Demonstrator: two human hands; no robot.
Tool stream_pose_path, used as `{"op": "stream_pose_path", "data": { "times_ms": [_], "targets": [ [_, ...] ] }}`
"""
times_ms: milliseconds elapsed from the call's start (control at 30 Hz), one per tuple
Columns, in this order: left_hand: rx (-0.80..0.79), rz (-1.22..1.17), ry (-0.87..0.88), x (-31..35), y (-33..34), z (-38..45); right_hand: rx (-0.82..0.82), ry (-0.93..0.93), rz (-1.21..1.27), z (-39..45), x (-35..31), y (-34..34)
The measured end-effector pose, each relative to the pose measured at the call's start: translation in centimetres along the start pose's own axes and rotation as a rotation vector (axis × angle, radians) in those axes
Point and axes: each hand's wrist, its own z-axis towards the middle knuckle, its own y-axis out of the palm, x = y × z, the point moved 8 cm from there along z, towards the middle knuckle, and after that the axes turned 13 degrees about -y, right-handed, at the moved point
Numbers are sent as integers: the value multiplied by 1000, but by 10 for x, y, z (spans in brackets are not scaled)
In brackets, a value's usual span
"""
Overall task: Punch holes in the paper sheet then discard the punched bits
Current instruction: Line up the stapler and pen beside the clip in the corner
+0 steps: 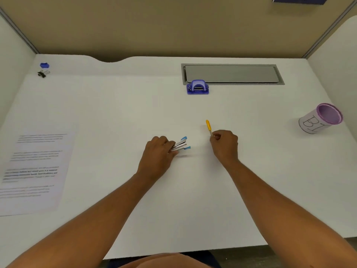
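A printed paper sheet (pixel 36 171) lies flat at the left edge of the white desk. The blue hole punch (pixel 197 87) stands far from both hands, at the back of the desk in front of a grey hatch. A purple-rimmed cup (pixel 320 118) marked with letters lies tilted at the far right. My left hand (pixel 158 153) is closed around a blue and silver stapler (pixel 181 145) resting on the desk centre. My right hand (pixel 224 145) pinches the metal end of a small yellow-handled tool (pixel 208 125), its handle pointing away from me.
A grey cable hatch (pixel 231 74) is set into the desk's back right. A blue clip (pixel 44 65) and a black binder clip (pixel 42 74) sit in the back left corner. Partition walls close the desk on three sides.
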Motion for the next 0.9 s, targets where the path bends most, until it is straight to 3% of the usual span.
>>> {"op": "stream_pose_path", "data": {
  "times_ms": [400,900],
  "targets": [
    [263,-158,-461,-195,-144,25,-62,-133,343,-4,-225,139],
    [344,-155,-654,-393,-224,135,-248,-44,412,79,-392,326]
  ]
}}
